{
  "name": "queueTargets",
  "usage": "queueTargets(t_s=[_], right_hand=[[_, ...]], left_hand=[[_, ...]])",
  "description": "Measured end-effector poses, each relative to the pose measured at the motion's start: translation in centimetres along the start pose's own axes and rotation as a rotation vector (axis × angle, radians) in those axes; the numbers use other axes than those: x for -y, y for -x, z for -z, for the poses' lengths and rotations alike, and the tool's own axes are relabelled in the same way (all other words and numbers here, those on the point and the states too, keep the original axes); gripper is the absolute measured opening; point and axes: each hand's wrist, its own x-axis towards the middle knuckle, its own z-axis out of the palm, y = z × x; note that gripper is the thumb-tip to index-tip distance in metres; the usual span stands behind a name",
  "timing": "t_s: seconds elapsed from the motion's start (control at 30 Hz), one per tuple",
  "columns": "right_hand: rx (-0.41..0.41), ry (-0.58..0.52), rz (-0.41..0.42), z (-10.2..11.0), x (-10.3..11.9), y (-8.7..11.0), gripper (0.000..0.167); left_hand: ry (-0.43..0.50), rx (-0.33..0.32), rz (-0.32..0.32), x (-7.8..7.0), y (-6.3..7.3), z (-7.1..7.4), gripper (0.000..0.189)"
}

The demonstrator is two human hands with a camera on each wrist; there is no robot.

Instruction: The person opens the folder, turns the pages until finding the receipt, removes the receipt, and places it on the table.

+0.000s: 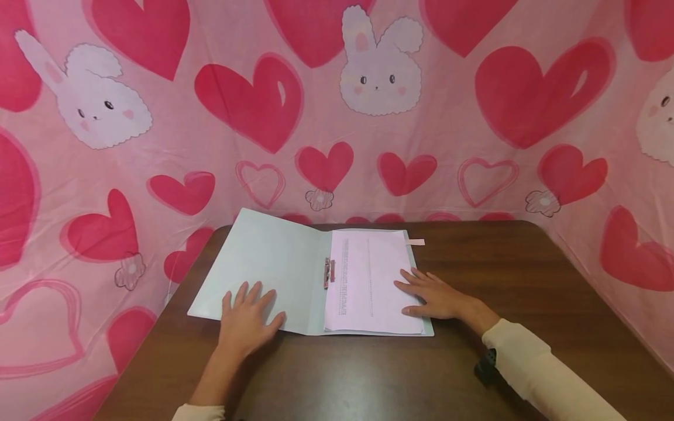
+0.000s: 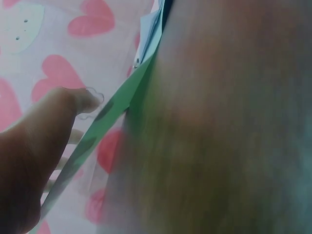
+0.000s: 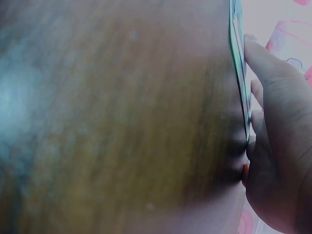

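Note:
A pale green file folder (image 1: 263,257) lies spread open on the table, its left cover slightly raised at the outer side. White printed sheets (image 1: 387,275) rest on its right half, beside a metal clip (image 1: 329,273) near the spine. My left hand (image 1: 246,321) touches the lower part of the left cover with fingers spread. On the right edge of the sheets, my right hand (image 1: 434,295) rests with straight, spread fingers. In the left wrist view, the thumb (image 2: 83,101) stands over the cover's surface. The right wrist view shows the folder edge (image 3: 239,73) beside the fingers.
Brown wooden table (image 1: 526,280) extends around the folder. A small pinkish tab (image 1: 416,242) sticks out past the folder's upper right edge. Behind the table hangs a pink cloth (image 1: 326,117) with hearts and rabbits. A dark strap (image 1: 485,367) sits at the right wrist.

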Motion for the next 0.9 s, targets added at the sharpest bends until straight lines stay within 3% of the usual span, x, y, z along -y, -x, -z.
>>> queueTargets(t_s=[0.2, 0.53, 0.73, 0.9], right_hand=[[0.001, 0.003, 0.001, -0.1, -0.2, -0.1, 0.08], [-0.004, 0.009, 0.001, -0.2, -0.3, -0.2, 0.08], [-0.003, 0.008, 0.002, -0.2, -0.3, -0.2, 0.08], [-0.004, 0.01, 0.004, -0.2, -0.4, -0.2, 0.08]], left_hand=[[0.007, 0.004, -0.024, -1.3, -0.4, -0.5, 0.059], [0.053, 0.082, -0.057, -3.7, -1.1, -1.1, 0.06], [0.096, 0.141, -0.068, -4.4, -1.5, -1.8, 0.061], [0.146, 0.148, -0.109, -4.9, -1.8, -2.1, 0.062]])
